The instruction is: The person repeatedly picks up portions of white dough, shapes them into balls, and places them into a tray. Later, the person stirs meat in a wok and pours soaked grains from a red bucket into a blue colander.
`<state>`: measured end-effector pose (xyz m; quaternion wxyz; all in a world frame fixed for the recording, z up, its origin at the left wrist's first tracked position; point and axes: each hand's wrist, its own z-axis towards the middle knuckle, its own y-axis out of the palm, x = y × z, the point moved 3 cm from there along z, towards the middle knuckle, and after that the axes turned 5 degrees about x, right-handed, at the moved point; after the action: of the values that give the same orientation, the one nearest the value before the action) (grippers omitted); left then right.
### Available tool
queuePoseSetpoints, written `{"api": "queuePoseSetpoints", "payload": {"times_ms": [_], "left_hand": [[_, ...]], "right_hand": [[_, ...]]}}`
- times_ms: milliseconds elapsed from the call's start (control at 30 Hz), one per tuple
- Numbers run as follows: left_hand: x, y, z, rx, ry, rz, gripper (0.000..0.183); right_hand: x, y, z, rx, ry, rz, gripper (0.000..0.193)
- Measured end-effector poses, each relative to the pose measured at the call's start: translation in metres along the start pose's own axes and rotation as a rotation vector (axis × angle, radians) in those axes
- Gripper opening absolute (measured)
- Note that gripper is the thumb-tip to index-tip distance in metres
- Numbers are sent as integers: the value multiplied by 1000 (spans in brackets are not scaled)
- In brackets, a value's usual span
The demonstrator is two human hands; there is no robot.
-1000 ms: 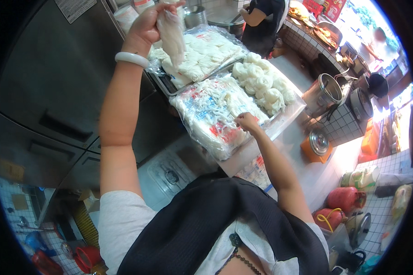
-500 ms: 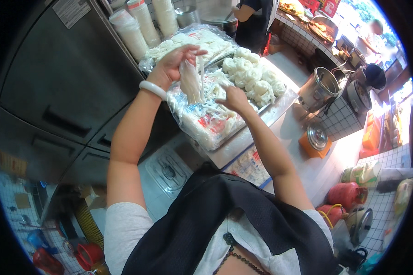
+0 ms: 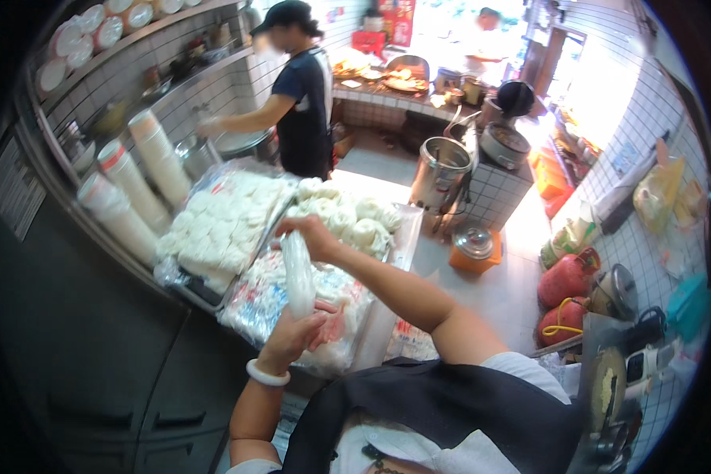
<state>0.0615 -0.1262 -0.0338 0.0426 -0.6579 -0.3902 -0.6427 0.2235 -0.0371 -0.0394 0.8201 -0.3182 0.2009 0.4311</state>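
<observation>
"White noodle bundle (image 3: 299,272), where's it at rn?"

"Up btwn the two hands, over the loose noodles (image 3: 259,278) on the plastic sheet (image 3: 325,362). L hand (image 3: 295,336) has the lower end, fingers curled. R hand (image 3: 308,237) is bent in at the top end; can't tell if it's pinching or just touching."

"How'll it handle?"

"Prob light, v. soft, no stiffness, so it'd sag w/o support. Looks glossy, so I'd guess slippery too. Strands could tear if yanked."

"Grip where, then?"

"Both ends, imo: gather the whole bunch, gentle fist, no nails. Pinch only a few strands & the rest might slide out."

"And those noodle balls (image 3: 351,215)?"

"Heaped just beyond the loose ones. Scoop from underneath, I'd say, b/c squeezing the sides could squash 'em. Flat noodle slab (image 3: 227,227) on the left looks packed tight; prob needs spread fingers under an edge."
</observation>
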Motion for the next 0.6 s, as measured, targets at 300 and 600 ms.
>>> {"api": "queuePoseSetpoints", "payload": {"times_ms": [300, 600], "left_hand": [[84, -40, 65, -2, 377, 49, 32], [102, -43, 72, -75, 318, 55, 38]], "right_hand": [[75, 31, -106, -132, 638, -75, 44], [69, -14, -107, -223, 521, -13, 88]]}}
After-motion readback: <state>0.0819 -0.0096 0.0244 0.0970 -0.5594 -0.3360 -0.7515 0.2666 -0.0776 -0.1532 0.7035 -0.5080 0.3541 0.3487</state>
